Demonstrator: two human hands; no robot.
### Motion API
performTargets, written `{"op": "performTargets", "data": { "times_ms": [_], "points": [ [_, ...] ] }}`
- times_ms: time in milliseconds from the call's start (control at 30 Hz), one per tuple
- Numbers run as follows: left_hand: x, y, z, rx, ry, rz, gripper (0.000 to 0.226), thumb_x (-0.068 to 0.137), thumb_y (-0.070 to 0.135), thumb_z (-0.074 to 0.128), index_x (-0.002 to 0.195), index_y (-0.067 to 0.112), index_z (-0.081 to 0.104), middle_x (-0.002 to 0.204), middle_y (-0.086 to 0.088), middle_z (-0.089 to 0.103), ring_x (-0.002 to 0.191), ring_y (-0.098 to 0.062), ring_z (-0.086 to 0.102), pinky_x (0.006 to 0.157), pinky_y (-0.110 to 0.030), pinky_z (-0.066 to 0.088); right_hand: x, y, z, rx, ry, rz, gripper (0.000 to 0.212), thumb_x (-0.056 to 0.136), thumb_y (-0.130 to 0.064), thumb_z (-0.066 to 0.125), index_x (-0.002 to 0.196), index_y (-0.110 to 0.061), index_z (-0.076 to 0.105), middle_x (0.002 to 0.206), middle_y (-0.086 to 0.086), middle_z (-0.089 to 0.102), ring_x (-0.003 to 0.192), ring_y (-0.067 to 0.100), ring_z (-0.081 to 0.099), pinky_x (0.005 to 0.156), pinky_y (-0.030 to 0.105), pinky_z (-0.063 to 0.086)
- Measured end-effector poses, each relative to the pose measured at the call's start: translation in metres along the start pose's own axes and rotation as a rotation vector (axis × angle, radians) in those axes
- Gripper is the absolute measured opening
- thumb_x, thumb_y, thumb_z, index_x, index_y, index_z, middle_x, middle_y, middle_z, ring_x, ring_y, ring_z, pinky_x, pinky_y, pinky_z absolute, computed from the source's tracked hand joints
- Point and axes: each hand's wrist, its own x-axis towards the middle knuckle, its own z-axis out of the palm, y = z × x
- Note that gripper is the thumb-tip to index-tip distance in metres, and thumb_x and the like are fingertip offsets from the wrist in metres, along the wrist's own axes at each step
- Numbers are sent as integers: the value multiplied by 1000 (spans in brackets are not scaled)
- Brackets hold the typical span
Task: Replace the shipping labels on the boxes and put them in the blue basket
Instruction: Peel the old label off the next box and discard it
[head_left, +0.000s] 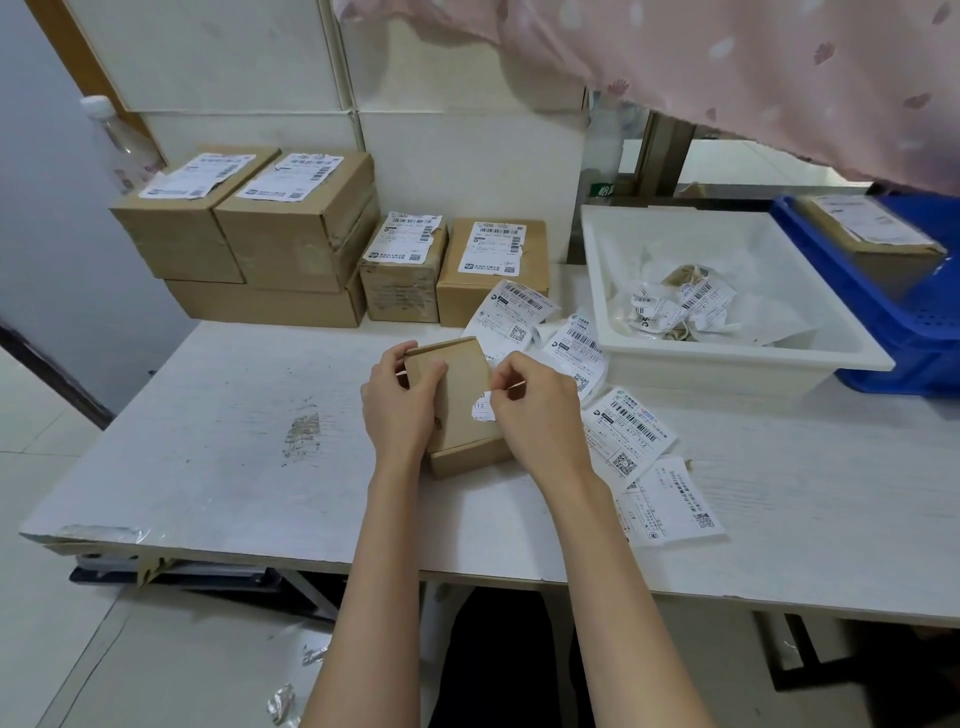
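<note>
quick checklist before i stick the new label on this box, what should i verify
1. Old label off the small box: not ok, a white remnant is stuck on its top face.
2. Box steadied: ok, left hand grips its left side.
3. Remnant being picked: ok, right hand pinches at its edge.
4. New labels within reach: ok, loose labels lie on the table right of the box.
5. Scrap bin ready: ok, white tray holds crumpled old labels.
6. Blue basket has room: cannot tell, one box shows inside, the rest is cut off.
</note>
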Motion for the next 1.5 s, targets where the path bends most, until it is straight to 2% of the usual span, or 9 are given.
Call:
{"op": "performTargets", "data": {
  "times_ms": [233, 400, 533, 767, 933, 1033, 1133, 1267, 1500],
  "points": [
    [0, 1, 0, 2, -5, -5, 49, 68, 50, 59, 116, 39, 60, 112, 8, 64, 112, -23, 57, 96, -48, 48, 1, 0, 0, -16, -44, 1, 14, 81, -1, 53, 78, -13, 59, 85, 1, 65, 80, 19, 60, 77, 36, 50],
    [-1, 1, 0, 7, 1, -6, 50, 68, 50, 59, 117, 38, 60, 111, 7, 63, 112, -23, 57, 95, -48, 48, -2, 2, -4, 83, -26, 38, 21, 80, 0, 57, 77, -19, 53, 80, -3, 62, 77, 16, 60, 72, 27, 48],
    [-1, 1, 0, 7, 1, -6, 49, 68, 51, 59, 115, 39, 60, 113, 6, 64, 112, -24, 57, 95, -48, 48, -1, 0, 3, 8, 36, 6, 12, 85, -2, 55, 78, -11, 60, 78, 0, 66, 78, 20, 61, 75, 36, 50],
    [-2, 2, 0, 13, 3, -2, 52, 68, 50, 59, 118, 37, 61, 111, 7, 64, 112, -23, 56, 95, -48, 48, 0, 1, 7, -140, -28, 2, 13, 98, -14, 48, 97, -8, 60, 109, 8, 60, 101, 24, 56, 85, 34, 43],
    [-2, 3, -1, 11, -8, -4, 52, 68, 50, 59, 118, 37, 61, 109, 8, 65, 111, -22, 57, 95, -47, 48, 0, 5, 3, -62, -113, 26, 12, 94, -14, 52, 83, -18, 57, 108, 2, 59, 101, 19, 56, 88, 32, 43],
    [-2, 3, -2, 10, -15, -7, 50, 68, 50, 60, 117, 38, 61, 110, 8, 65, 110, -22, 57, 96, -47, 48, 0, 6, -1, 59, -130, 77, 3, 91, -17, 57, 90, -17, 59, 100, -5, 61, 94, 12, 59, 86, 32, 46],
    [-2, 2, -2, 10, -8, -5, 49, 68, 49, 60, 115, 38, 61, 108, 7, 65, 110, -22, 58, 95, -47, 48, -2, 7, -4, 161, -94, 71, 18, 85, -13, 62, 97, -24, 53, 98, -10, 63, 85, 4, 62, 79, 28, 48],
    [-2, 3, -2, 11, -3, -1, 48, 68, 50, 60, 115, 38, 61, 109, 7, 65, 109, -22, 58, 95, -48, 49, -1, 7, -2, 49, -61, 11, 10, 87, -10, 59, 86, -20, 59, 96, -5, 66, 85, 7, 61, 72, 22, 43],
    [-3, 4, -2, 16, -12, 2, 50, 68, 51, 60, 116, 38, 62, 110, 7, 65, 110, -22, 58, 95, -48, 49, 3, 9, -3, 57, -145, 88, 11, 89, -15, 61, 80, -21, 63, 103, -4, 62, 93, 12, 60, 88, 32, 46]
  ]
}}
